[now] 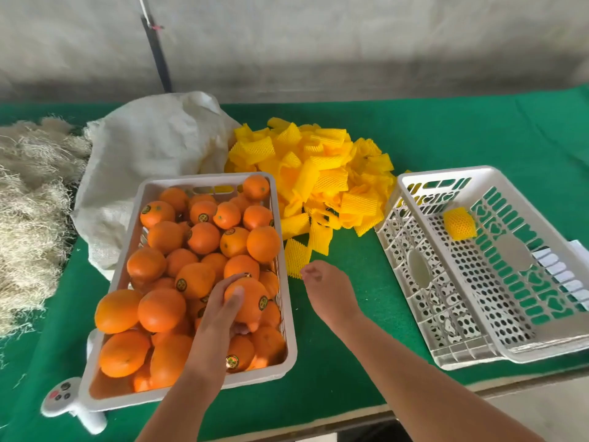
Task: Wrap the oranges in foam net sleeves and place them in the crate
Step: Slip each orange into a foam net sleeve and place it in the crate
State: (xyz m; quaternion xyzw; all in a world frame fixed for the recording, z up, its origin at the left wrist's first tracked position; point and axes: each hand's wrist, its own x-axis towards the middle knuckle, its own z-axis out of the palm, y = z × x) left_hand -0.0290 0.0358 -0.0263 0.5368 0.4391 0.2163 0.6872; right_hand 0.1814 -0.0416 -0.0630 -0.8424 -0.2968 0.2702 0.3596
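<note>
A white basket (288,342) on the left holds several loose oranges. My left hand (223,306) grips one orange (251,301) near the basket's right side, fingers curled round it. A heap of yellow foam net sleeves (322,180) lies behind the gap between the containers. One sleeve (296,255) lies at the heap's front edge, and my right hand (325,288) hovers just below it with fingers loosely curled, holding nothing. The white perforated crate (424,327) stands on the right. It holds one sleeve-wrapped orange (460,223) at its far end.
A pale woven sack (153,145) lies behind the basket and a mound of straw-like fibre (28,205) fills the far left. A white handheld controller (68,401) sits at the basket's near left corner. Green felt (338,371) covers the table; its front edge runs close below.
</note>
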